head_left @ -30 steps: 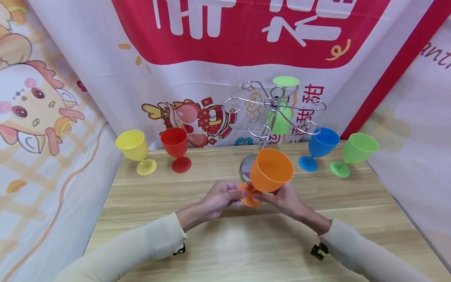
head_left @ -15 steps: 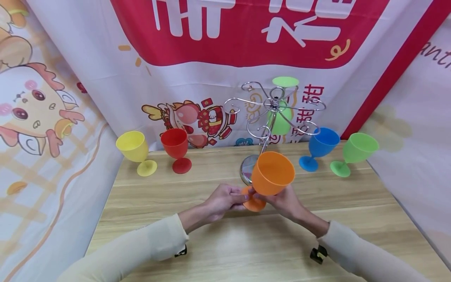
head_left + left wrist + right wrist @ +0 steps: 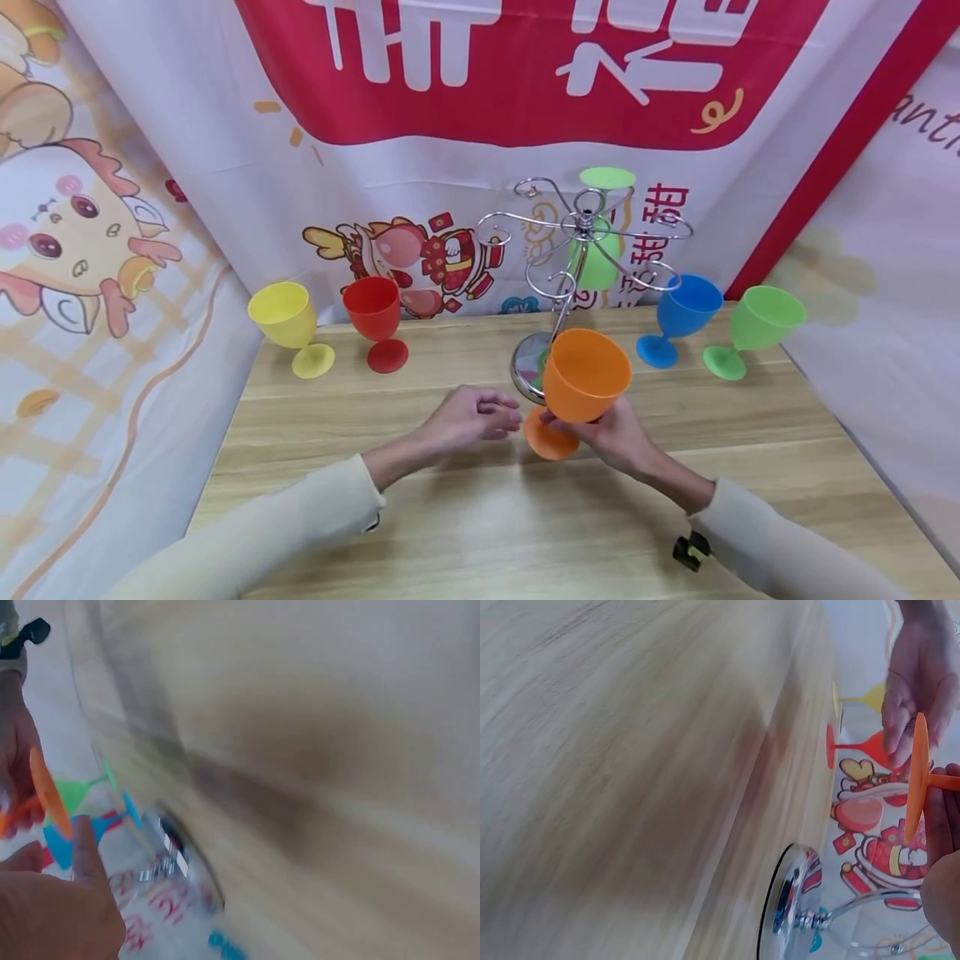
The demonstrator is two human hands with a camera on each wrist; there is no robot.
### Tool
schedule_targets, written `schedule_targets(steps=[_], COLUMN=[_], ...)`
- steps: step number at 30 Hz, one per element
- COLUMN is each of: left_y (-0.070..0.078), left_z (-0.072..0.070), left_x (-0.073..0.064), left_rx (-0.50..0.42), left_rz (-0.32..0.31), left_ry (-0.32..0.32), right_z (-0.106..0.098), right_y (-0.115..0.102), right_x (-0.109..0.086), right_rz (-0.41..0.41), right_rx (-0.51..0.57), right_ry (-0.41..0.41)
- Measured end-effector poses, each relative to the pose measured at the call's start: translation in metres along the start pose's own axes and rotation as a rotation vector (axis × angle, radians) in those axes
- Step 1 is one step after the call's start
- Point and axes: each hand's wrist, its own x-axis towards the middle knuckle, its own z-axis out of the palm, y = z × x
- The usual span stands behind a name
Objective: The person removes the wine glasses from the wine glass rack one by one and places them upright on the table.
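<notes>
My right hand (image 3: 618, 435) holds an orange plastic goblet (image 3: 587, 377) by its stem, bowl up and tilted, in front of the chrome glass rack (image 3: 585, 222). To its left, my left hand (image 3: 468, 419) has loosely bent fingers and holds nothing, with its fingertips just short of the goblet's foot (image 3: 552, 435). In the right wrist view the foot (image 3: 918, 784) is edge-on, raised off the table. A light green goblet (image 3: 597, 260) hangs upside down from a rear arm of the rack. The left wrist view shows part of my left hand (image 3: 64, 915) close by the foot.
At the back left of the wooden table (image 3: 480, 533) stand a yellow goblet (image 3: 283, 315) and a red goblet (image 3: 372, 308). A blue goblet (image 3: 686, 307) and a green goblet (image 3: 767, 318) stand at the back right. Printed cloth (image 3: 420, 179) hangs behind and along both sides.
My left hand has let go of the orange goblet's foot and drawn slightly left. My right hand has brought the goblet a little nearer and to the right.
</notes>
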Motion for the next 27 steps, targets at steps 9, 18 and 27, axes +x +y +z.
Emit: schedule_targets(steps=[9, 18, 27], left_y=[0.057, 0.116, 0.177], left_z=[-0.051, -0.089, -0.089], left_x=[-0.031, -0.060, -0.067], left_rx=[0.542, 0.579, 0.598], left_rz=[0.351, 0.636, 0.821], left_ry=[0.065, -0.013, 0.086], right_z=[-0.027, -0.054, -0.077], right_y=[0.013, 0.027, 0.046], right_x=[-0.012, -0.023, -0.034], right_rz=[0.039, 0.075, 0.123], right_rx=[-0.019, -0.127, -0.195], right_ry=[0.070, 0.157, 0.219])
